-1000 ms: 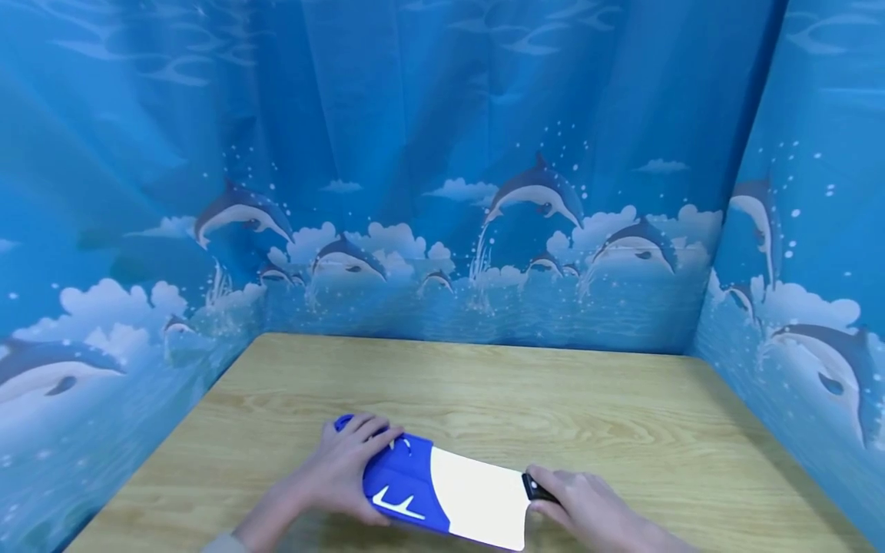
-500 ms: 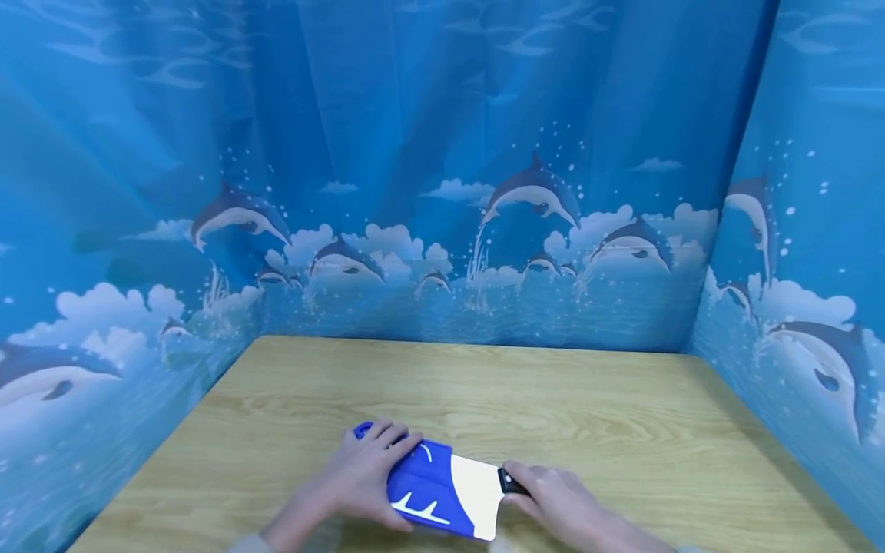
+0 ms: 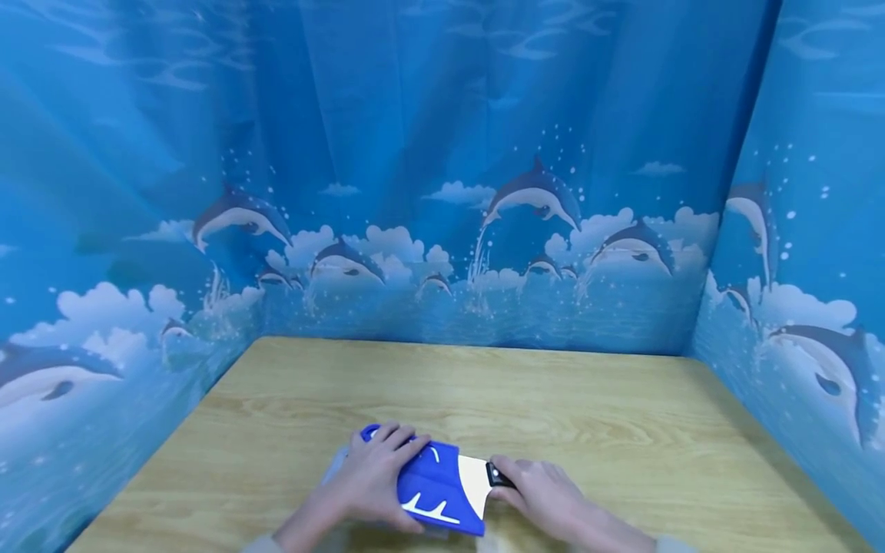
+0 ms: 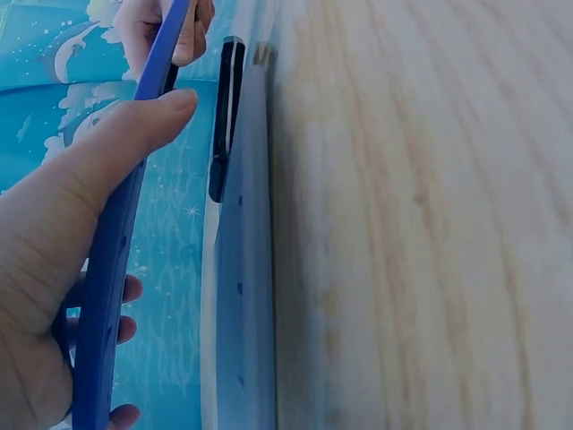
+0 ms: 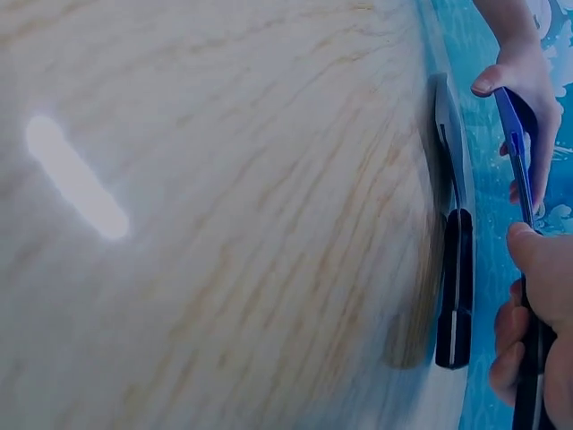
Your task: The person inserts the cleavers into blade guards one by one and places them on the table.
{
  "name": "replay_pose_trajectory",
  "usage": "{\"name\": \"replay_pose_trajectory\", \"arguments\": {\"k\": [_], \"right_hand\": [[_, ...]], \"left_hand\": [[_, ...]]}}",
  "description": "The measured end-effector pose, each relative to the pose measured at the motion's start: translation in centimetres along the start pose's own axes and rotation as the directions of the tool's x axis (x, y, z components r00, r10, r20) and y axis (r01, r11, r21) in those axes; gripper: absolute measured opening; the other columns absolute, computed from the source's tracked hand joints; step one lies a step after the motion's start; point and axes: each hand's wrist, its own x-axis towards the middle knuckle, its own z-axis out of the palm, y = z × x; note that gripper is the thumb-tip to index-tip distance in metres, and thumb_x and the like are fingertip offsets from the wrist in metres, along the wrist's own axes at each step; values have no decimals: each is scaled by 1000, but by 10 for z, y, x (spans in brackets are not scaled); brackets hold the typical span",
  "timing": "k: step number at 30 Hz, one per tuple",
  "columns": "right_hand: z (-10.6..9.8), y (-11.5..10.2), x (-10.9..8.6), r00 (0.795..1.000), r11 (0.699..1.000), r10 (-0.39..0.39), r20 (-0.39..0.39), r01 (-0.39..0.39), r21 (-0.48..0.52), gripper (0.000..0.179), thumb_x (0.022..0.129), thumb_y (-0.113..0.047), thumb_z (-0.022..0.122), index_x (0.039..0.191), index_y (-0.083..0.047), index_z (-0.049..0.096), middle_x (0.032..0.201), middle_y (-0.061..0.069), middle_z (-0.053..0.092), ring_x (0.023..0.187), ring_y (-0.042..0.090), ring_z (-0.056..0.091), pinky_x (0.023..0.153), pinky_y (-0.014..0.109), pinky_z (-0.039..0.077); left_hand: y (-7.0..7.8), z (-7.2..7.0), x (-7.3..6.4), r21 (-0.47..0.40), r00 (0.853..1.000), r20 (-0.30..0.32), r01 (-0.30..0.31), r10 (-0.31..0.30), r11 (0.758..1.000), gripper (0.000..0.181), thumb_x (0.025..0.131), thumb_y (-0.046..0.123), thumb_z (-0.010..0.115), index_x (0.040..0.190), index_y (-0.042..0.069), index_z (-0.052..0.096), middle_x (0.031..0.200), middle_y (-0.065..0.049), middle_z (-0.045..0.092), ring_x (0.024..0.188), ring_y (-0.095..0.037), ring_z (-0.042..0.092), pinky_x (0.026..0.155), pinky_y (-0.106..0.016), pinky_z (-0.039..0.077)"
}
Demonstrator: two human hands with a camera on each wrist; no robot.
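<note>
In the head view, a cleaver is partly inside a blue sheath with white markings; only a short stretch of pale blade shows. My left hand grips the sheath's far left end, thumb on the near edge and fingers over the far one. My right hand holds the cleaver's black handle. Beneath them on the table lies a second black-handled knife, seen edge-on in the right wrist view. A translucent bluish cover runs along it in the left wrist view.
The wood-grain table extends beyond both hands. A blue curtain printed with dolphins stands at its back and both sides. Part of the pale bluish cover peeks out left of my left hand.
The blade has slid farther into the sheath, so much less of it shows. My left hand has moved right with the sheath, and my right hand has moved left.
</note>
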Motion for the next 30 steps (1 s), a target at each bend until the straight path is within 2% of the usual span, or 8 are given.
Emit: {"name": "replay_pose_trajectory", "arguments": {"k": [6, 12, 16, 21, 27, 30], "right_hand": [[0, 5, 1, 999, 1000, -25, -38, 25, 16, 28, 86, -42, 60, 96, -17, 61, 76, -11, 60, 64, -2, 49, 50, 19, 40], [-3, 10, 8, 996, 999, -27, -87, 25, -26, 28, 83, -44, 63, 96, -20, 64, 79, -10, 64, 65, -1, 53, 51, 22, 43], [-8, 11, 13, 999, 1000, 0, -44, -1, -29, 32, 84, -45, 62, 100, -18, 65, 81, -7, 66, 65, 1, 55, 51, 23, 43], [-15, 15, 19, 1000, 1000, 24, -8, -24, -10, 39, 84, -44, 63, 108, -13, 67, 89, 0, 69, 67, 4, 58, 51, 21, 43], [-22, 21, 24, 998, 997, 49, 39, -51, 62, 38, 83, -39, 66, 108, -11, 66, 84, 0, 68, 60, 0, 52, 48, 19, 40], [-23, 23, 27, 999, 999, 30, 23, -31, 32, 34, 82, -35, 68, 105, -10, 66, 83, 1, 68, 61, 3, 55, 48, 20, 40]], "left_hand": [[4, -1, -2, 29, 1000, 6, 25, -25, 999, 109, 52, 82, 62, 141, 24, 39, 135, -6, 45, 123, -32, 38, 83, -74, 30], [5, -5, -3, 105, 995, -99, 0, 10, 994, 109, 51, 78, 66, 141, 22, 38, 132, -6, 46, 120, -30, 40, 83, -70, 33], [3, -5, -2, 150, 985, -168, -25, 50, 988, 110, 50, 78, 67, 140, 21, 41, 129, -7, 47, 118, -29, 42, 81, -66, 36], [-6, -8, 0, 159, 974, -203, -70, 102, 985, 110, 50, 77, 68, 140, 20, 40, 130, -9, 45, 120, -30, 41, 84, -65, 36], [-22, -13, 4, 158, 970, -211, -86, 119, 984, 113, 50, 76, 69, 140, 15, 40, 131, -10, 45, 121, -30, 40, 90, -64, 33], [-26, -16, 7, 164, 973, -196, -86, 118, 983, 113, 51, 76, 68, 140, 13, 40, 131, -9, 46, 121, -29, 41, 91, -63, 33]]}}
